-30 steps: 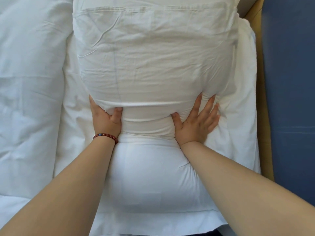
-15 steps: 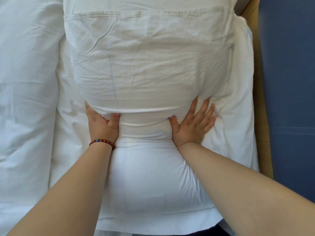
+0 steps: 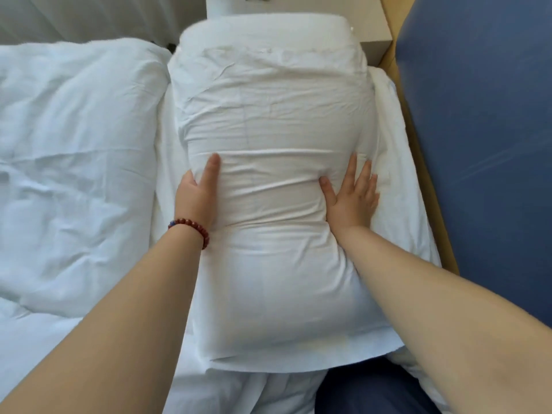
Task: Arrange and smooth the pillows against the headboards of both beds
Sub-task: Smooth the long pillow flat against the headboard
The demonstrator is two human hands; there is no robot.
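A creased white pillow (image 3: 268, 115) lies on top of a smoother white pillow (image 3: 283, 294), both lengthwise along the blue padded headboard (image 3: 484, 144) on the right. My left hand (image 3: 194, 198), with a red bead bracelet on the wrist, holds the upper pillow's left side. Its thumb lies stretched on top and its fingers are hidden under the edge. My right hand (image 3: 352, 198) presses flat on the pillow's right side with its fingers spread.
A rumpled white duvet (image 3: 74, 174) covers the bed to the left. A pale nightstand (image 3: 373, 22) stands beyond the pillows. A wooden frame (image 3: 430, 189) runs between the sheet and the headboard. My dark-trousered leg (image 3: 367, 389) is at the bottom.
The view has pulled back, bringing the nightstand and the pillows' far end into sight. My left thumb has stretched forward over the pillow. Both hands stay at the pillow's sides.
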